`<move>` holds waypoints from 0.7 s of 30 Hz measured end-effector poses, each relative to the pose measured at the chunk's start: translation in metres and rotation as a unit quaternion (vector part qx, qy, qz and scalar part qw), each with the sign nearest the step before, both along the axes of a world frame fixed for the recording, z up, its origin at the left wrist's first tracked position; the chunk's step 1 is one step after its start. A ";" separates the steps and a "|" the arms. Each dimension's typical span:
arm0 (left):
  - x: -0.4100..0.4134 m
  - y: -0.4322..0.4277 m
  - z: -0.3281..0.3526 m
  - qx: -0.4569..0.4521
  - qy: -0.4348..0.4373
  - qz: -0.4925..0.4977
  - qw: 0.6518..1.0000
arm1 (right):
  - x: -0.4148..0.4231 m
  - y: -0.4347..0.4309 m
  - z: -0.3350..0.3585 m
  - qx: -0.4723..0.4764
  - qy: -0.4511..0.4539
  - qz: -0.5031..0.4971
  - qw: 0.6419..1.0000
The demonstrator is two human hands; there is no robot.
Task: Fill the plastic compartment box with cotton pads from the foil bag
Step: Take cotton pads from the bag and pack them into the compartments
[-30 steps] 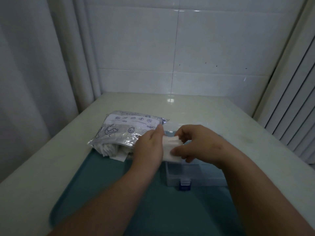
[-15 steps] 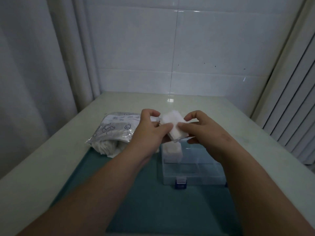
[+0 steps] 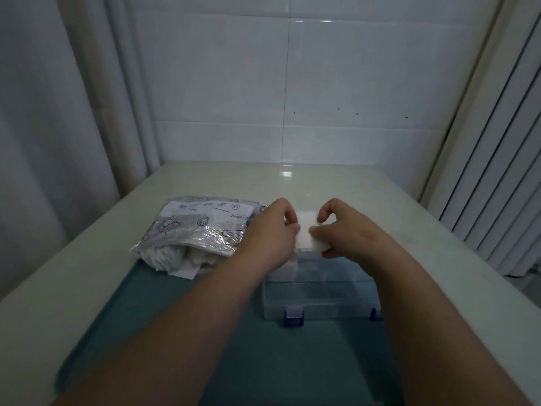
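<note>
Above clear compartment box [image 3: 319, 300]: both hands [image 3: 272, 230] [image 3: 348, 232] pinch white square cotton pads [image 3: 307, 234].

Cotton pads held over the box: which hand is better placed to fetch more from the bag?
Left, probably. The left hand is right beside the foil bag; the right hand is farther, over the compartment box, pinching the cotton pads.
</note>
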State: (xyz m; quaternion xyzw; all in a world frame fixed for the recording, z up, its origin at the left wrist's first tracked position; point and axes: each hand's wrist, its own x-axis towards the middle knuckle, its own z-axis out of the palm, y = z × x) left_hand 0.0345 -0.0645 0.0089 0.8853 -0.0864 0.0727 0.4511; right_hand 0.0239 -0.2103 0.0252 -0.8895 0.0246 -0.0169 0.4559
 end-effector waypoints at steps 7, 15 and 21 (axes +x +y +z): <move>0.000 -0.009 -0.004 0.146 0.003 0.010 0.989 | 0.003 0.000 -0.004 -0.060 0.036 0.004 0.998; -0.005 -0.006 0.000 0.198 -0.008 -0.004 0.980 | 0.004 0.003 -0.005 -0.090 0.093 0.012 0.991; -0.009 -0.004 0.002 0.219 -0.011 -0.007 0.976 | 0.002 0.007 -0.004 -0.119 0.104 0.022 0.987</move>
